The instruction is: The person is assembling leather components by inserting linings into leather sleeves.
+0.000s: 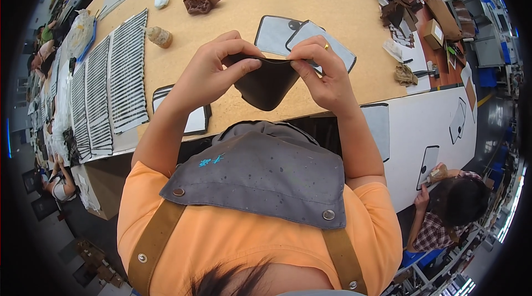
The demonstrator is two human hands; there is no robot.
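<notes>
Workshop bench, particleboard top, head view: you hold a dark curved leather piece above the near bench edge, w/ both hands pinched shut on its top rim, left hand at left corner, right hand at right. Progress, judged: piece appears mid-fold or mid-check; finished state can't be told. Behind it lie two grey black-edged panels; to your left, rows of striped strips and a brown bottle. Nothing blocks your hands. A co-worker sits lower right, well apart.
</notes>
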